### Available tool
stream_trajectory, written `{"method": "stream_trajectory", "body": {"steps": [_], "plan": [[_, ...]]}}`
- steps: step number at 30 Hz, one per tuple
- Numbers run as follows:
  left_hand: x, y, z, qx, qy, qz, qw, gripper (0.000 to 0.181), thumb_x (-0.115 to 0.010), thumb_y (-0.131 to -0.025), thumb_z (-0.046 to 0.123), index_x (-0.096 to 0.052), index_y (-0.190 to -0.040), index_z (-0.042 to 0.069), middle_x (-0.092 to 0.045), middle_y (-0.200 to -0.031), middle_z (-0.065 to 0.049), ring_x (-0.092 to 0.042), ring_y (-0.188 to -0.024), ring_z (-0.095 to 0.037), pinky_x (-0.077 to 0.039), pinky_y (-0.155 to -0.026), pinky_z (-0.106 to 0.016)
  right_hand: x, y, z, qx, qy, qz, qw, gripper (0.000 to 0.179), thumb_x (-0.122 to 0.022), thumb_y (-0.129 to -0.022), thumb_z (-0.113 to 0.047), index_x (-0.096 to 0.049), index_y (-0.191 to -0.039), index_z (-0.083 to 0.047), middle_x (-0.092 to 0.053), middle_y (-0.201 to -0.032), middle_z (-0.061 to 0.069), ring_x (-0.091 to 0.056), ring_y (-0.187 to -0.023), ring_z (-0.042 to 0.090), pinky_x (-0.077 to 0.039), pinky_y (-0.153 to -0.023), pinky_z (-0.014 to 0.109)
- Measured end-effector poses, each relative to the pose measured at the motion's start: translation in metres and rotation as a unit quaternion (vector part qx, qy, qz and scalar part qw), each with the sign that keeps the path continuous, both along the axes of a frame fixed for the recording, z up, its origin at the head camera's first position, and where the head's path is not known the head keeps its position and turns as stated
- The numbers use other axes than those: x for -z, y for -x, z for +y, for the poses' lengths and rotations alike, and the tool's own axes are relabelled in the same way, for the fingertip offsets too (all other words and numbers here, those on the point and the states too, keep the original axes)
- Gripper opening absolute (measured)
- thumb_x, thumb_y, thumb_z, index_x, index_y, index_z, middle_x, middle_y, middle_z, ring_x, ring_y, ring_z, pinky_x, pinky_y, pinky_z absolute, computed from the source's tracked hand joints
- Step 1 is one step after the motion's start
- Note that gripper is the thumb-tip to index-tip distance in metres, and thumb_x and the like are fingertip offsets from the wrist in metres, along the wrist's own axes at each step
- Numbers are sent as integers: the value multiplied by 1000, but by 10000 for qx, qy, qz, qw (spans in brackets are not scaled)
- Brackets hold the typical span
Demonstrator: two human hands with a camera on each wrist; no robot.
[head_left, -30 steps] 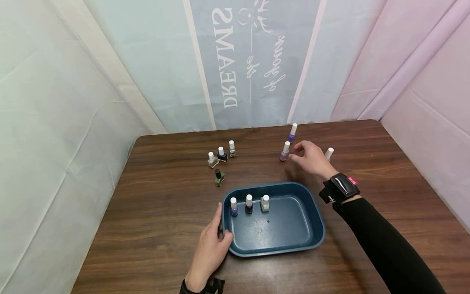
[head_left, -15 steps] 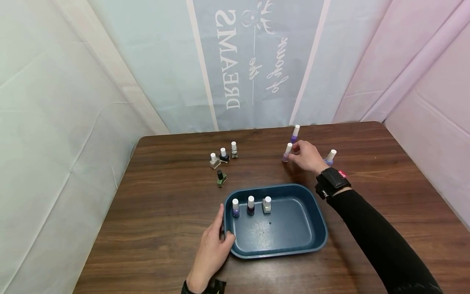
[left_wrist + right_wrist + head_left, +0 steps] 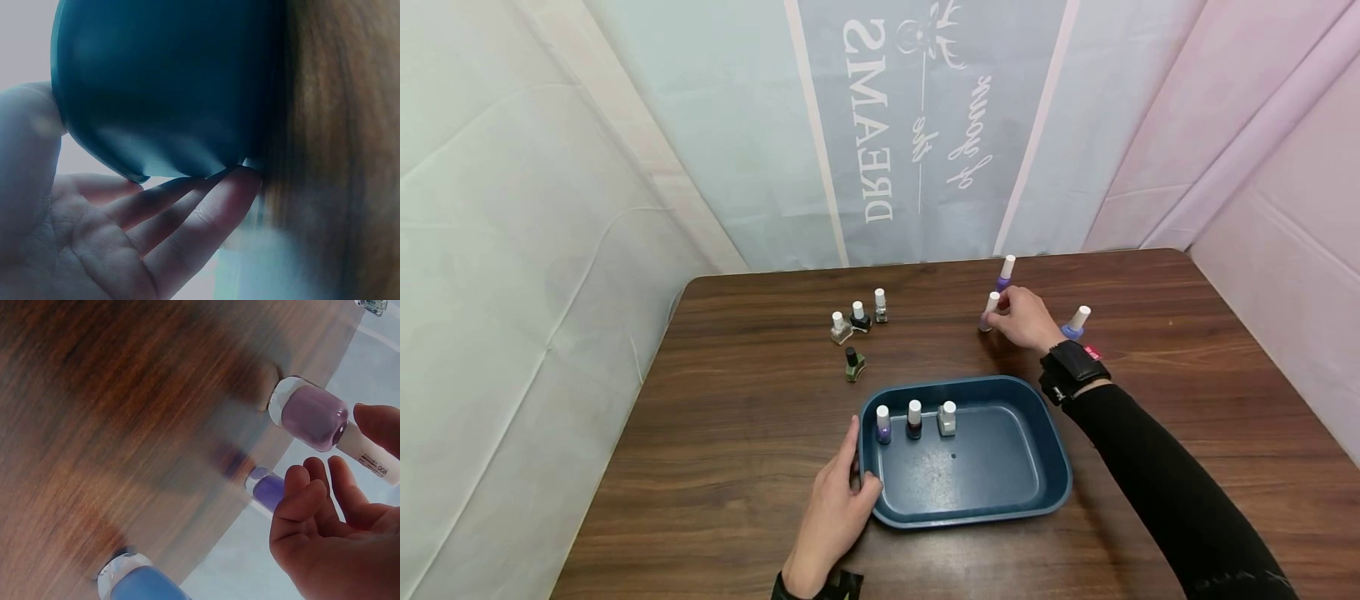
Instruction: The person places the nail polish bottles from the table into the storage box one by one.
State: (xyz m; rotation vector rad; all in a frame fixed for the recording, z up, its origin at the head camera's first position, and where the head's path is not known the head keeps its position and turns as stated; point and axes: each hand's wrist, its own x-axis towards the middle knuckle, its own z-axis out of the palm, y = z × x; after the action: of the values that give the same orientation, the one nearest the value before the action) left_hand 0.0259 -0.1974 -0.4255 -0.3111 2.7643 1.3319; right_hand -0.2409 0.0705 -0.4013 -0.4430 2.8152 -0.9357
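My left hand (image 3: 835, 512) holds the left end of a dark blue tray (image 3: 958, 521), thumb over the rim and fingers along the outer wall. In the left wrist view, those fingertips (image 3: 240, 181) meet the tray's wall (image 3: 162, 81). My right hand (image 3: 1026, 319) pinches a mauve nail polish bottle (image 3: 312, 419) by its white cap, thumb on one side and index fingertip on the other. That bottle stands upright on the table. Close behind it is a purple nail polish bottle (image 3: 1004, 273), and a blue one (image 3: 1075, 323) stands right of the hand.
Inside the tray are a purple bottle (image 3: 883, 427), a dark bottle (image 3: 913, 421) and a whitish bottle (image 3: 947, 419). Several more bottles, including a green one with a black cap (image 3: 854, 367), stand back left on the wooden table (image 3: 722, 417). Fabric hangs behind the table.
My right hand has moved slightly left onto the mauve bottle, its fingers closing at the cap. More of the blue bottle shows now. The left hand stays on the tray.
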Motion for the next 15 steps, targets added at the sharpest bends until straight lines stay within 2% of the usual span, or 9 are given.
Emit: {"method": "stream_trajectory", "body": {"steps": [3,5,10,15], "plan": [[0,0,1,-13,40,-15,10000,78,-55,-82,14,-26,-154,21,-47,-147,-6,-53,-93,-10,-42,-75,-25,0,0,0,29,-4,-43,10000,38,-60,-92,-19,-52,-115,10,-53,-110,25,-52,-97,35,-44,-84,46],[0,0,1,-28,44,-50,10000,78,-54,-82,15,-26,-154,21,-47,-147,-6,-52,-97,-11,-42,-76,-25,0,-1,0,40,-7,-65,10000,37,-60,-93,-18,-52,-115,9,-53,-110,24,-53,-97,35,-45,-84,46],[0,0,1,-45,-6,-42,10000,78,-54,-81,14,-26,-154,20,-47,-147,-6,-53,-90,-11,-42,-73,-24,0,-1,-2,66,-33,-20,10000,33,-60,-93,-18,-53,-111,8,-53,-105,23,-51,-91,32,-43,-77,41],[-1,0,1,-80,5,-131,9999,79,-54,-81,15,-26,-154,22,-46,-147,-5,-53,-93,-10,-42,-75,-25,0,-2,-4,47,-40,-9,10000,31,-59,-94,-19,-53,-109,8,-53,-102,22,-50,-87,30,-41,-72,37]]}}
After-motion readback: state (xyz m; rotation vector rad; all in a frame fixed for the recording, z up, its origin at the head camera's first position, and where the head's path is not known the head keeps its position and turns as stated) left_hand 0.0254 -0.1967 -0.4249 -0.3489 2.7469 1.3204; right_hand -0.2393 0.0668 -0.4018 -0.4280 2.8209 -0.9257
